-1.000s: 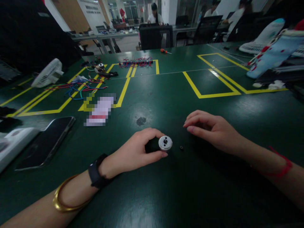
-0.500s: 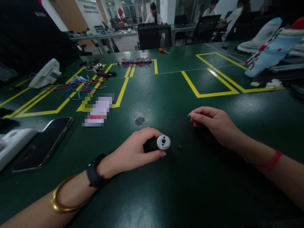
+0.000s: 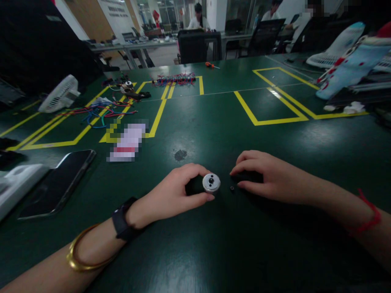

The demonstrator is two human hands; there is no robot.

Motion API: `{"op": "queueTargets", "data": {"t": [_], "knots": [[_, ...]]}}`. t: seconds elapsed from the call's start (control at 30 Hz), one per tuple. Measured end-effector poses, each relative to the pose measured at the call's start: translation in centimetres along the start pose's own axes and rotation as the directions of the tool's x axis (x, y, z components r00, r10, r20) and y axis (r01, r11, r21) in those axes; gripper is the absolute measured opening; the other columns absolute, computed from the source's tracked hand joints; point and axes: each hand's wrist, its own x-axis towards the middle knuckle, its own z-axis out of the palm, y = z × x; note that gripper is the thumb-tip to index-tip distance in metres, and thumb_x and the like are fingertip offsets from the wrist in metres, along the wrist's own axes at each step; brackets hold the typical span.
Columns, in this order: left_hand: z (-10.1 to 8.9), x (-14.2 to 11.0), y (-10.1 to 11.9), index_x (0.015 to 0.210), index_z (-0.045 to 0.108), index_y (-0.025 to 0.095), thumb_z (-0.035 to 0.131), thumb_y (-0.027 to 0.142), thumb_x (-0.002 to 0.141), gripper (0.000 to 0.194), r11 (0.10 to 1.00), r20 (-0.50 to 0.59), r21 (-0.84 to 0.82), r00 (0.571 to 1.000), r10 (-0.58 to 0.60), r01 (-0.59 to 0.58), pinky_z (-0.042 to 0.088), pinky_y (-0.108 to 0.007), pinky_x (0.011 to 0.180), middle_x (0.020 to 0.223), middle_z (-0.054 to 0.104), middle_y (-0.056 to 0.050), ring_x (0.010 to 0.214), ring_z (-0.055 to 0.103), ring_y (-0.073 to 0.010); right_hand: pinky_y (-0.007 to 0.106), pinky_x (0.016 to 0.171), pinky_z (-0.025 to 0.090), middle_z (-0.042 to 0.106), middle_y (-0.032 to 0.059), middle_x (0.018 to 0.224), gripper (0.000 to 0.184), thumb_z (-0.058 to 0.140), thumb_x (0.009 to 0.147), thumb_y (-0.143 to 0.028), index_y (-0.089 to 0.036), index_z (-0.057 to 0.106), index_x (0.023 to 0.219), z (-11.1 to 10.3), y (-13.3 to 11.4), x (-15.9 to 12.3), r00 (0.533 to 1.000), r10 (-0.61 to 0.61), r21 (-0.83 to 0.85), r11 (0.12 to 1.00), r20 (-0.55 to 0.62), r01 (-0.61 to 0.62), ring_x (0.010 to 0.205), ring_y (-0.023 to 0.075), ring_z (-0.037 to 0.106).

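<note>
Firstly, one cylinder (image 3: 211,183), silver, round-ended, a dark centre with two small dark holes beside it; location: on the near part of the worktop (image 3: 195,248), in the left hand (image 3: 168,191), end face up. Fingers of that hand: clamped on its side wall, thumb on the near side, forefinger on the far side. Handling, by judgement: stiff metal, rather heavy for its size, the smooth wall a little slippery; not brittle, though the centre of the face looks the delicate spot. Best hold: the side wall, opposite sides, face left free.

Item, one ring (image 3: 232,188), tiny, dark, lying between the cylinder and the right hand (image 3: 275,177), touching neither. Handling, by judgement: very light, hard, apt to roll or skid; best pinched by its outer edge with the fingertips. Fingers of the right hand: apart, thumb below, nothing seen between them, just beside the ring.

Also listed: one phone (image 3: 59,183), flat, at the left; one blurred-out paper (image 3: 128,140); loose wires (image 3: 100,114); yellow tape (image 3: 158,118) in outlines; at the far edge, one orange screwdriver (image 3: 209,65).
</note>
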Motion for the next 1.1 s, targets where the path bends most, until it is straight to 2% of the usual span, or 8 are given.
{"op": "queueTargets", "data": {"t": [0.1,0.23,0.37,0.5,0.67,0.87,0.97,1.1], "knots": [[0.0,0.0,0.0,0.107,0.059,0.020,0.068,0.030,0.083,0.027,1.000,-0.002,0.003,1.000,-0.005,0.005,0.047,-0.031,0.085,0.105,0.064,-0.004,0.095,0.060,-0.0191,0.037,0.080,0.046,0.062,0.0052,0.102,0.023,0.070,0.077,-0.034,-0.025,0.071,0.098,0.4,-0.2,0.0,0.999,-0.045,-0.003,0.999,-0.009,0.045,0.092,0.0216,0.060],[0.0,0.0,0.0,0.106,0.059,0.020,0.068,0.032,0.083,0.027,1.000,-0.001,0.015,1.000,-0.008,0.008,0.047,-0.031,0.084,0.103,0.065,-0.004,0.094,0.060,-0.0201,0.038,0.080,0.046,0.062,0.0046,0.098,0.010,0.066,0.081,-0.029,-0.024,0.071,0.089,1.1,-0.4,0.2,0.997,-0.045,0.025,0.999,-0.061,0.047,0.089,0.0204,0.059],[0.0,0.0,0.1,0.104,0.059,0.020,0.069,0.030,0.083,0.026,1.000,-0.001,0.014,1.000,0.000,0.000,0.046,-0.029,0.082,0.102,0.064,-0.003,0.092,0.060,-0.0185,0.032,0.079,0.048,0.059,0.0040,0.097,0.007,0.064,0.084,-0.025,-0.022,0.067,0.089,1.8,-1.7,0.7,0.969,-0.012,0.192,0.980,-0.247,0.061,0.088,0.0174,0.059],[0.1,0.0,0.1,0.101,0.058,0.019,0.069,0.029,0.082,0.024,0.999,-0.006,0.042,1.000,0.001,-0.001,0.044,-0.027,0.078,0.097,0.063,-0.001,0.086,0.059,-0.0166,0.031,0.084,0.047,0.057,0.0040,0.100,0.008,0.065,0.084,-0.023,-0.021,0.066,0.092,2.4,-3.6,1.3,0.923,-0.046,0.233,0.962,-0.381,0.144,0.093,0.0169,0.058],[0.1,0.0,0.0,0.099,0.057,0.018,0.068,0.031,0.083,0.024,0.997,0.002,0.074,1.000,-0.005,0.004,0.043,-0.027,0.073,0.092,0.061,0.000,0.082,0.057,-0.0167,0.032,0.084,0.047,0.057,0.0050,0.101,0.011,0.063,0.085,-0.023,-0.020,0.067,0.095,2.9,-4.6,1.6,0.913,-0.054,0.231,0.960,-0.405,0.159,0.095,0.0171,0.058],[0.1,0.1,-0.1,0.100,0.057,0.019,0.068,0.031,0.083,0.023,0.998,-0.001,0.064,1.000,0.000,0.000,0.043,-0.027,0.074,0.093,0.062,-0.001,0.084,0.057,-0.0168,0.034,0.087,0.045,0.059,0.0069,0.107,0.015,0.063,0.084,-0.021,-0.019,0.069,0.097,2.7,-4.6,1.2,0.930,-0.065,0.187,0.972,-0.362,0.141,0.100,0.0193,0.058],[0.1,0.1,-0.1,0.102,0.058,0.019,0.069,0.030,0.083,0.024,0.999,-0.005,0.033,1.000,0.006,-0.006,0.044,-0.027,0.079,0.097,0.063,-0.001,0.088,0.058,-0.0169,0.032,0.086,0.046,0.061,0.0056,0.102,0.009,0.061,0.085,-0.022,-0.019,0.069,0.089,2.4,-4.2,1.0,0.927,0.018,0.282,0.955,-0.375,0.095,0.096,0.0178,0.059],[0.0,0.1,0.0,0.106,0.058,0.020,0.069,0.029,0.083,0.027,1.000,0.005,-0.007,1.000,0.005,-0.004,0.044,-0.027,0.085,0.104,0.063,0.000,0.094,0.059,-0.0164,0.030,0.076,0.046,0.065,0.0028,0.090,0.014,0.062,0.086,-0.032,-0.020,0.069,0.084,1.8,-2.2,1.0,0.893,0.261,0.484,0.873,-0.366,-0.057,0.085,0.0164,0.060]]}}
